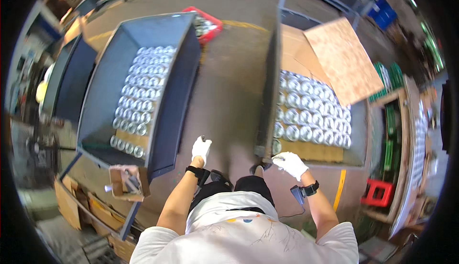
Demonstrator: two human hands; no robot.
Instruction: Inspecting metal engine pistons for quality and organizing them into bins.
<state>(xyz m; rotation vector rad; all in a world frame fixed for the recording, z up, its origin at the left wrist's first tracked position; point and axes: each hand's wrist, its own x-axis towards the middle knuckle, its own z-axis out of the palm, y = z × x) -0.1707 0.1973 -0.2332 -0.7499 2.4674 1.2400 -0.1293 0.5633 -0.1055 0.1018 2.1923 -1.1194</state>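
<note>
My left hand (pixel 202 150), in a white glove, is held above the floor between two grey metal bins. Its fingers are closed, and a small dark spot shows at their tips; I cannot make out what it is. My right hand (pixel 291 165), also gloved in white, is at the near left corner of the right bin (pixel 325 163), fingers curled by the rim. Whether it touches the rim is unclear. Just beyond those fingers stands one shiny round metal part (pixel 276 146). Rows of similar metal parts (pixel 306 116) stand on cardboard in that bin.
The left bin (pixel 165 115) holds more rows of metal parts (pixel 138 92). A wooden board (pixel 342 60) leans across the right bin. Beyond the left bin lies a red crate (pixel 210 34). A small box with tools (pixel 128 182) hangs near the left bin; a red stool (pixel 377 193) stands right.
</note>
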